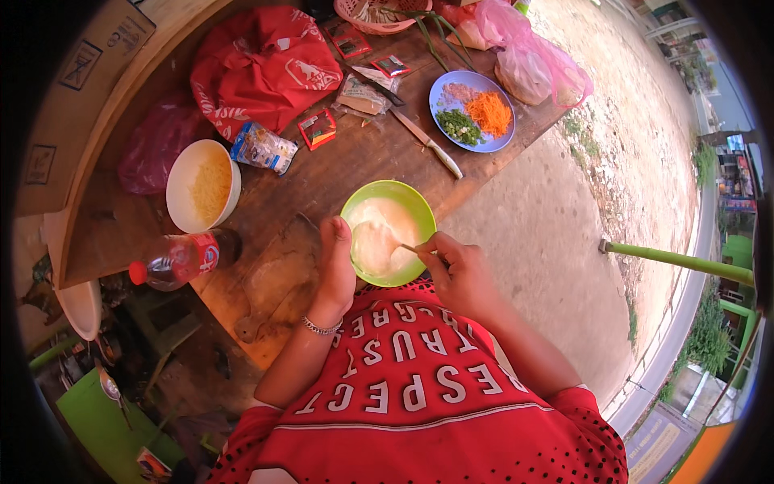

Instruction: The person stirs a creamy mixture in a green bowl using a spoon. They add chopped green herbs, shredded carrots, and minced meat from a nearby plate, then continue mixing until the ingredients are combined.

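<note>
A lime-green bowl (427, 209) is close to my body, with a pale, creamy batter (387, 233) inside. Its left side is gripped by my left hand (336, 257), thumb up at the rim and the other fingers hidden by the bowl. Pinched in my right hand (462, 266) at the right rim is the thin handle of a utensil, probably a spoon (409, 248); its far end is sunk in the batter. Beyond the bowl lies a knife (444, 158) with a pale handle. A blue plate (507, 140) holds shredded carrot, chopped green onion and a pinkish chopped ingredient.
A white bowl (175, 187) of yellow shreds stands at left, near a cola bottle (175, 260) at the wooden table's (326, 163) edge. Farther back are a red bag (260, 66), several sachets, a dark-handled knife (381, 91), a pink basket (387, 27) and a pink plastic bag (514, 36).
</note>
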### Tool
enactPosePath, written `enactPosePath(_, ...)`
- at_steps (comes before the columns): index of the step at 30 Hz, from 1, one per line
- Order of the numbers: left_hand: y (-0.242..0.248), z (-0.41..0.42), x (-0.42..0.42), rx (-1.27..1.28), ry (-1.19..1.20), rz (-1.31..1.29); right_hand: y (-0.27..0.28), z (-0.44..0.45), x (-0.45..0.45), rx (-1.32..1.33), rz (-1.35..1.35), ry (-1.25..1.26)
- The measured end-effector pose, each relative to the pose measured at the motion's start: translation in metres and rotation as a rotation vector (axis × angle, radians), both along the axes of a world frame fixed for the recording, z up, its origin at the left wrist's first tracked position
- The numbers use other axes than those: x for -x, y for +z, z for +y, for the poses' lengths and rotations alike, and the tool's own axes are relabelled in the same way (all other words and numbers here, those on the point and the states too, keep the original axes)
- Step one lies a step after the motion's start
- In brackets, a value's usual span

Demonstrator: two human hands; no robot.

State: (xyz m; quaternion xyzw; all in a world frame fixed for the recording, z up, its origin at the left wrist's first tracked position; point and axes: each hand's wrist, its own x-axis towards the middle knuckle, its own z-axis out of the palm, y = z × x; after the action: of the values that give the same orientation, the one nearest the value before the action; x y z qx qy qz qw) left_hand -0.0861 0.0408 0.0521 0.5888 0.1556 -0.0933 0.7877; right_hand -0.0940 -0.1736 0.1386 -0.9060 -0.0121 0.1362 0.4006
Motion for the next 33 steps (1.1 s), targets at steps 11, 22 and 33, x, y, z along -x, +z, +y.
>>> enactPosePath(11, 0.011, 0.001, -0.001, -0.008, -0.007, -0.021, -0.003, 0.005, 0.003, 0.049, -0.054, 0.070)
enactPosePath(22, -0.003, 0.009, -0.005, 0.004, 0.051, -0.023, -0.001, -0.002, 0.006, 0.003, -0.047, 0.236)
enactPosePath(33, 0.018, 0.008, -0.008, -0.074, 0.062, -0.046, 0.010, 0.006, 0.002, -0.047, -0.006, 0.104)
